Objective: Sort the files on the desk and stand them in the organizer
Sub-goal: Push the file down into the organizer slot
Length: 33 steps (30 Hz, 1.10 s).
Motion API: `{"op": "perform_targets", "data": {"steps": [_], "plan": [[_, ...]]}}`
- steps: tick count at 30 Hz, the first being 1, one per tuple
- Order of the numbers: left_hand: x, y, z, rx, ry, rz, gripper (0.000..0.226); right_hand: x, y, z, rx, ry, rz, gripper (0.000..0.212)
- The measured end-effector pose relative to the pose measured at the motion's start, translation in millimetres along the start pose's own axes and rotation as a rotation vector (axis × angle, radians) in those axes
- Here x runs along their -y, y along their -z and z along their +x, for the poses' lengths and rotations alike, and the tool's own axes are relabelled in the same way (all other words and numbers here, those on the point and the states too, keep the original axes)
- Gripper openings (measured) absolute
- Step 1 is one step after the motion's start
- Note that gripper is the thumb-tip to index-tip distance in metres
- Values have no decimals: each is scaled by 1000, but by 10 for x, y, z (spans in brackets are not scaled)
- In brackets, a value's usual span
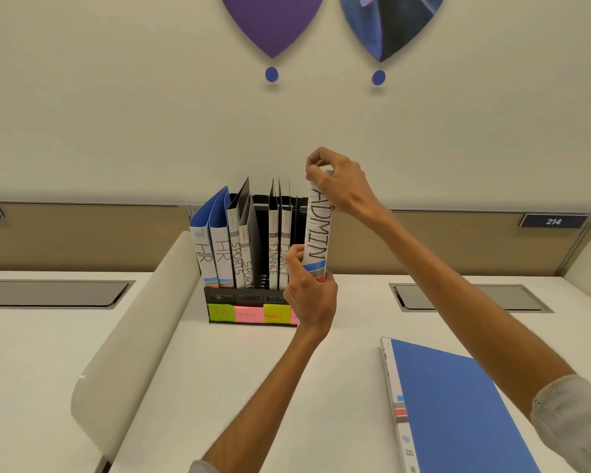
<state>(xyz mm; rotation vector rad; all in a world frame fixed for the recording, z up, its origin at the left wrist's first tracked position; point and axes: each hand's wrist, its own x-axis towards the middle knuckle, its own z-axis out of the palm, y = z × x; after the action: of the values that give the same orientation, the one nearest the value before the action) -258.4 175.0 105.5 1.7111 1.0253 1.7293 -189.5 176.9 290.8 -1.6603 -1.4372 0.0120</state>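
Note:
A black organizer (232, 297) stands at the back of the white desk, with coloured sticky labels along its front. In it stand two HR files (212, 247), two SPORTS files (241, 254) and two FINANCE files (277, 257). An upright file marked ADMIN (318, 233) is held at the organizer's right end. My right hand (335, 182) pinches its top. My left hand (307, 291) grips its bottom. A blue file (458, 404) lies flat on the desk at the right, under my right forearm.
A curved white divider (133, 336) runs along the desk's left side. Grey cable hatches (52, 293) (471, 298) are set into the desks on both sides. A wall with a sign reading 214 (553, 221) is behind the organizer.

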Motion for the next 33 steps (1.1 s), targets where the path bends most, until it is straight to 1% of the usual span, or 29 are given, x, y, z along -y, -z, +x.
{"op": "perform_targets", "data": {"steps": [3,6,11,16,20,23,26,28,31,33], "plan": [[-63,-64,105,-40,-4,0,75,99,3,132,-18,71,-4,7],[-67,-82,209,-48,-9,-8,74,157,-30,257,-30,104,-20,8],[149,-96,265,-31,23,27,75,-12,-236,310,-7,62,-22,9],[423,-188,243,62,39,22,68,-215,-442,328,34,39,-60,8],[546,-215,301,134,51,-7,68,-316,-510,383,29,40,-92,10],[687,-172,278,247,94,-29,70,-399,-536,423,12,35,-96,16],[862,-122,191,408,166,44,76,-456,-572,437,3,52,-88,17],[955,-112,165,475,218,87,80,-475,-594,442,4,63,-97,16],[1007,-131,147,498,206,74,79,-501,-579,453,-38,68,-94,14],[1005,-160,96,475,193,63,76,-540,-555,466,-69,71,-68,14]]}}
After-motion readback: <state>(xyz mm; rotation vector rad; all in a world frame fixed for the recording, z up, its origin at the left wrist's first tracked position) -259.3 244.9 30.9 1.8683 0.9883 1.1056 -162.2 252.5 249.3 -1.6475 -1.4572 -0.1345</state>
